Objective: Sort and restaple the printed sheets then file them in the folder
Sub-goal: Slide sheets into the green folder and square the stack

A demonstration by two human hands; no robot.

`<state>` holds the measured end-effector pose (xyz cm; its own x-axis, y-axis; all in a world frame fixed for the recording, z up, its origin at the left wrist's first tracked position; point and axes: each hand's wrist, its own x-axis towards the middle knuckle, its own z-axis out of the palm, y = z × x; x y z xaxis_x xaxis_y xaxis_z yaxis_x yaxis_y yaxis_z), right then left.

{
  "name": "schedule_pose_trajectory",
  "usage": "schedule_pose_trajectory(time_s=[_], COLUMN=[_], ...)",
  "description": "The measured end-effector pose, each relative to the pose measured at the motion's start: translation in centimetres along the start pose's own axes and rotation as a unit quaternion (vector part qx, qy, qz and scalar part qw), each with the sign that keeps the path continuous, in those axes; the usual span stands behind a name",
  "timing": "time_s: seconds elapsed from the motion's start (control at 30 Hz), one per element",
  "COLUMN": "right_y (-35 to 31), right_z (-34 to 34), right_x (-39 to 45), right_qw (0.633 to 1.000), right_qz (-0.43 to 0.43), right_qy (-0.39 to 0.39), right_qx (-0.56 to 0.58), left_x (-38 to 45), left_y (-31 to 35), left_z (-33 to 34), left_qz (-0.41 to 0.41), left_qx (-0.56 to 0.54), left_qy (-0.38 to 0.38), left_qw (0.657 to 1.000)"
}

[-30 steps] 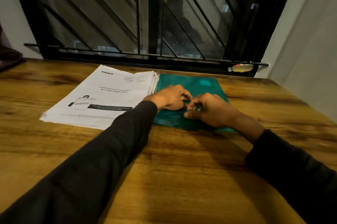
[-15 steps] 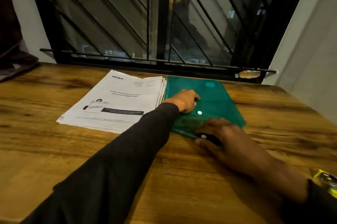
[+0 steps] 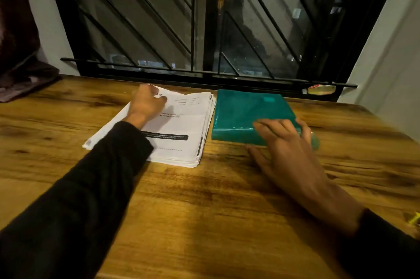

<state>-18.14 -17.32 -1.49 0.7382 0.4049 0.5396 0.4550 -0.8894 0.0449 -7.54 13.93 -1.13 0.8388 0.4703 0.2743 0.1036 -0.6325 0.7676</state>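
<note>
We see a wooden table (image 3: 204,199) running up to a dark barred window (image 3: 193,17), with a dark cloth (image 3: 22,69) bunched at its far left corner. On the table, toward the window, a stack of printed sheets (image 3: 181,133) lies flat, its edges slightly fanned along the right side, and just beside it on the right lies a teal folder (image 3: 245,115), closed and flat, the two nearly touching along their long sides. Our left hand (image 3: 145,103), coming out of a black sleeve (image 3: 79,199), rests on the far left corner of the top sheet with its fingers curled down onto the paper; whether they pinch the corner or merely press on it we cannot tell, since the fingertips are blurred and turned away from us. Our right hand (image 3: 286,144) lies over the near right corner of the folder with fingers straight and spread, the fingertips touching the folder's cover and the thumb out on the table beside its near edge; it grasps nothing. On the window ledge at the right lies a small pale bottle (image 3: 318,90), and a bit of something yellow (image 3: 414,218) shows at the right edge, too cropped for us to identify.
</note>
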Motion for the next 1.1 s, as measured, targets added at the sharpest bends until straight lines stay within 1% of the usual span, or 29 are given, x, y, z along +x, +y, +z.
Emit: schedule_pose_trajectory(time_s=[0.1,0.13,0.2,0.27,0.33,0.4,0.5,0.6,0.77,0.93,1.0,1.1], right_y=[-2.0,-2.9,-5.0,-6.6,-7.4,-7.4,-7.1,-7.1,-7.2,-7.3,-7.4,-7.9], right_z=[0.2,0.3,0.7,1.7,2.6,3.2,3.5,3.6,3.7,3.3,3.0,2.3], right_x=[1.2,1.6,2.3,2.7,2.7,2.5,2.3,2.2,2.3,2.2,2.2,1.7], right_qw=[0.998,0.996,0.985,0.971,0.965,0.959,0.953,0.949,0.946,0.943,0.942,0.94], right_qz=[-0.047,-0.072,-0.106,-0.117,-0.123,-0.116,-0.104,-0.1,-0.092,-0.083,-0.086,-0.119], right_qy=[0.037,0.03,-0.023,-0.084,-0.117,-0.131,-0.13,-0.134,-0.143,-0.155,-0.163,-0.197], right_qx=[0.023,0.051,0.133,0.189,0.2,0.222,0.254,0.266,0.276,0.281,0.279,0.253], left_x=[0.9,1.0,0.9,0.9,0.9,0.9,0.4,-0.1,-0.2,0.2,0.1,0.3], left_y=[-2.6,-3.2,-3.8,-4.1,-4.1,-4.0,-3.1,-2.7,-2.8,-2.9,-2.9,-2.8], left_z=[-1.9,-2.2,-2.3,-2.2,-2.2,-2.3,-2.4,-2.5,-2.6,-2.8,-2.9,-3.7], left_qz=[-0.062,-0.079,-0.094,-0.09,-0.084,-0.067,-0.043,-0.026,-0.005,-0.007,-0.022,-0.027], left_qx=[0.039,0.053,0.072,0.068,0.057,0.054,0.057,0.033,-0.009,-0.036,-0.038,-0.068], left_qy=[0.067,0.08,0.09,0.095,0.105,0.119,0.153,0.18,0.178,0.159,0.173,0.218], left_qw=[0.995,0.992,0.989,0.989,0.989,0.989,0.986,0.983,0.984,0.987,0.984,0.973])
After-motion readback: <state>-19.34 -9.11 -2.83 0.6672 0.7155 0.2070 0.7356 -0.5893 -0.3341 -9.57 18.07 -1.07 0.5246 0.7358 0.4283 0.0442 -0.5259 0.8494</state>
